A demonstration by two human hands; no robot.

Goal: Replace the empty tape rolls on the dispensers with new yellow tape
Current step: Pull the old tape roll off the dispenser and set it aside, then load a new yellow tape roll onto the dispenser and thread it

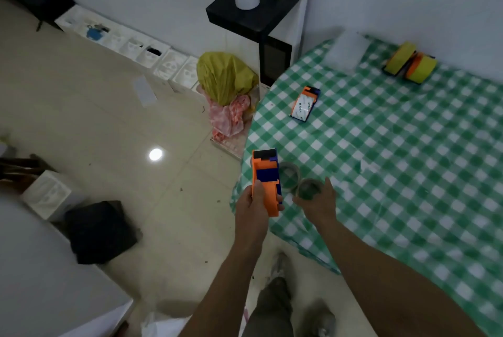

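Orange dispenser and empty roll, both held.
Your left hand grips the dispenser; your right hand curls round the roll.

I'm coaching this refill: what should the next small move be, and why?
Probably set the empty core in the right hand down on the checked tablecloth, beside the other empty core. The left hand holds the orange dispenser, so the right hand must be free to fetch the yellow tape rolls at the table's far side.
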